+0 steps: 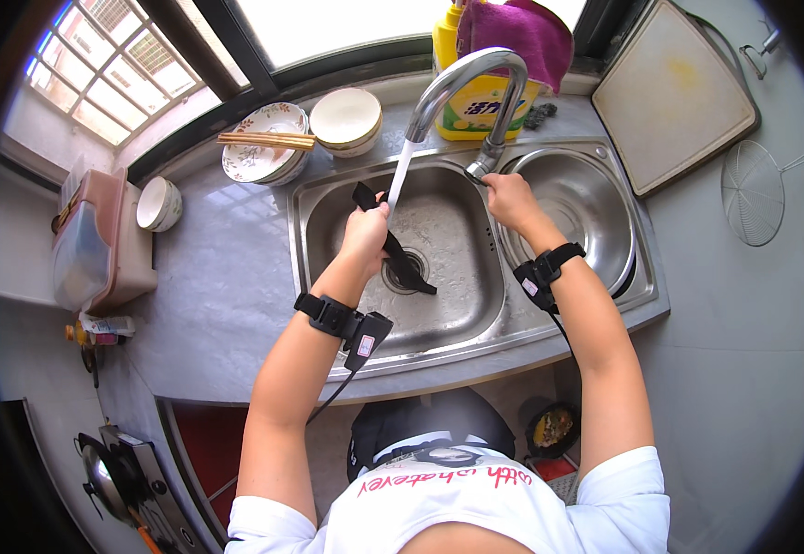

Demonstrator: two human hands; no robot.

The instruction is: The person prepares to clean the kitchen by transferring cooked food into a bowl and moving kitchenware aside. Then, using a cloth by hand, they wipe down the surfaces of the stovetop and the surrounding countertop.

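Note:
My left hand grips a black cloth over the left basin of the steel sink. The cloth hangs down across the drain. Water runs from the chrome faucet onto the hand and cloth. My right hand has its fingers closed on the faucet's lever, at the foot of the spout. Beneath and beside that hand, a large steel bowl sits in the right basin. Both wrists bear black straps with small devices and cables.
Patterned bowls with wooden chopsticks across them and white bowls stand behind the sink. A yellow detergent jug, a purple cloth and a cutting board are at the back right. At left are a small bowl and a lidded box.

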